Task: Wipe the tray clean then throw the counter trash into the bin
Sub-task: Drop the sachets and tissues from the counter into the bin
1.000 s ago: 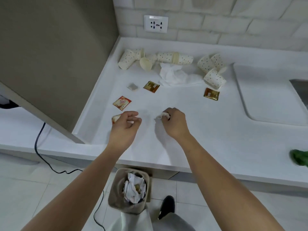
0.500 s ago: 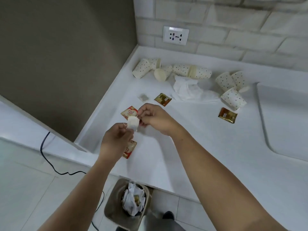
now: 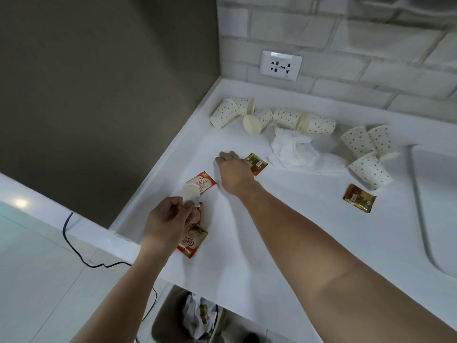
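While left hand [image 3: 165, 219] pinches white scrap [image 3: 190, 193], right hand [image 3: 233, 173] sits beside gold sachet [image 3: 257, 164].

views: we're only getting the head cam
facing: we're looking forward and down at the counter [image 3: 296, 231] corner
nearness: we're hovering close, left hand [image 3: 165, 219] and right hand [image 3: 235, 173] mid-frame
bottom edge: we're catching the bin [image 3: 160, 328]
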The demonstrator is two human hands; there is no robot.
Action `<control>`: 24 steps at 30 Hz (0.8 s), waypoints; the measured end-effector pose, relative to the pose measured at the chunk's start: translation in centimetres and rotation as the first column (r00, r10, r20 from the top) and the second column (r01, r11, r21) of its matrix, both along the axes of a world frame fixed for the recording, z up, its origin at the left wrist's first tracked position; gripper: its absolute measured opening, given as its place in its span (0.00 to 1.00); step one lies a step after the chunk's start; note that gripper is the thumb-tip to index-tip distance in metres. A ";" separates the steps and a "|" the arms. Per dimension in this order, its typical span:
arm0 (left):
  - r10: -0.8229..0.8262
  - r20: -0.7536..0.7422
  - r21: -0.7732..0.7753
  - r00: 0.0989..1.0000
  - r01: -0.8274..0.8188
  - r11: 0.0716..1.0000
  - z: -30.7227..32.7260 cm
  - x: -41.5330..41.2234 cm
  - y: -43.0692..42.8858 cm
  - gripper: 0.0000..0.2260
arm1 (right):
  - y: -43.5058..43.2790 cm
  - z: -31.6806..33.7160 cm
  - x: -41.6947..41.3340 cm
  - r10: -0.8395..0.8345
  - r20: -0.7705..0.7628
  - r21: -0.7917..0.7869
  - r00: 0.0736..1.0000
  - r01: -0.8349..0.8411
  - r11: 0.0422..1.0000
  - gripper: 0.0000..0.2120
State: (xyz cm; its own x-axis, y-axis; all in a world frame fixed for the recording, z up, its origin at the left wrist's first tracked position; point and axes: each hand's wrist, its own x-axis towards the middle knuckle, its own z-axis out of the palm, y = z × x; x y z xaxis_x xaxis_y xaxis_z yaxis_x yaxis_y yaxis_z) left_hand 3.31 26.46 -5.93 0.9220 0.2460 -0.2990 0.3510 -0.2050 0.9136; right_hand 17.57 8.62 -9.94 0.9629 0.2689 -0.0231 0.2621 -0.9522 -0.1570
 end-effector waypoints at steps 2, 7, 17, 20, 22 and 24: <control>0.005 -0.007 -0.001 1.000 -0.005 1.000 -0.1 0.4 -0.1 0.05 | -0.1 -0.3 -0.3 0.001 0.060 -0.024 0.998 0.000 1.000 0.22; 0.002 -0.009 0.037 1.000 -0.002 0.999 -0.5 1.1 -0.4 0.04 | 0.0 -1.0 -0.3 0.068 0.125 -0.088 0.990 -0.058 0.994 0.18; -0.026 0.013 0.019 1.000 0.026 0.999 -0.5 1.7 -1.2 0.06 | -3.5 -0.2 -1.5 -0.245 0.157 0.603 0.957 0.103 0.791 0.17; -0.025 0.019 0.027 1.000 0.024 0.999 -0.4 1.9 -1.4 0.06 | -5.4 0.0 -1.2 -0.325 0.114 0.605 0.939 0.194 0.772 0.18; -0.047 0.024 0.063 0.999 0.045 0.997 -0.4 2.0 -1.5 0.07 | -6.2 -0.2 -0.8 -0.325 0.043 0.542 0.945 0.251 0.802 0.21; -0.068 0.022 0.120 0.997 0.065 0.991 -0.3 2.1 -1.7 0.07 | -6.6 -0.5 -0.4 -0.321 -0.044 0.431 0.946 0.308 0.848 0.27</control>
State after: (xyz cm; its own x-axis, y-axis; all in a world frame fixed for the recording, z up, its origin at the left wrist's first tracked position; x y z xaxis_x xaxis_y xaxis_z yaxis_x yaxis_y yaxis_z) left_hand 5.40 24.75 -6.21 0.9445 0.2167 -0.2470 0.3095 -0.3350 0.8899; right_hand 17.17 2.00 -10.46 0.9960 -0.0717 0.0529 -0.0295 -0.8258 -0.5632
